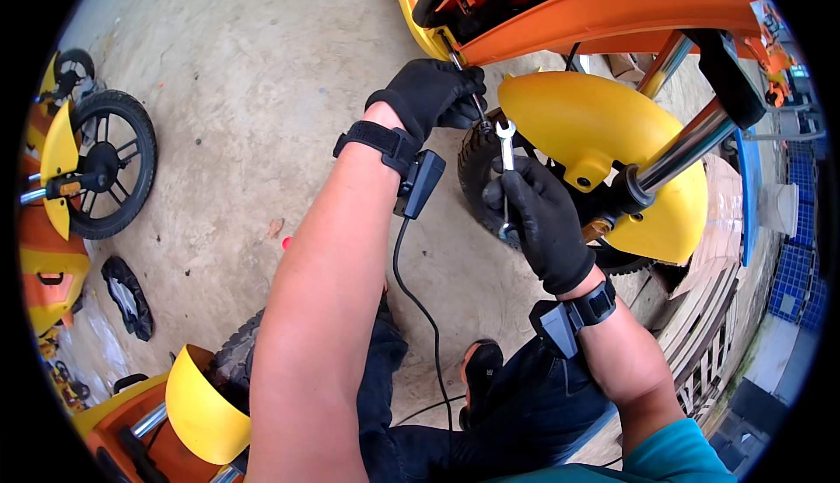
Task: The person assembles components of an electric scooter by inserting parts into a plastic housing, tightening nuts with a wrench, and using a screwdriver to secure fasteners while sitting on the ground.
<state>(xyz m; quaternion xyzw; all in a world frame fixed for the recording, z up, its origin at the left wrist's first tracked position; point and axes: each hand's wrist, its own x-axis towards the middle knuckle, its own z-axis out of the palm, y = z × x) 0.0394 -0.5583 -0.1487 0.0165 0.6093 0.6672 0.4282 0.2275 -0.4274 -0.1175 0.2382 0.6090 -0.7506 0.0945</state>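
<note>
My left hand (427, 98), in a black glove, has its fingers closed around a slim metal rod-shaped tool (479, 108). The rod's upper end reaches the yellow lower edge of an orange body panel (560, 10); its exact kind is unclear. Below and to the right, my gloved right hand (544, 220) is wrapped around a silver spanner (507, 146), its open jaw pointing up. That jaw is close to the rod's lower end. Just beyond both hands is a yellow front mudguard (582, 111) over a black tyre (477, 177).
A chrome fork leg (691, 155) slants down at the right, near a slatted wooden pallet (700, 334). Other yellow and orange vehicles stand at left, one with a spoked wheel (109, 164). A yellow mudguard (203, 404) is at lower left. A black cable (420, 304) hangs from my left wrist.
</note>
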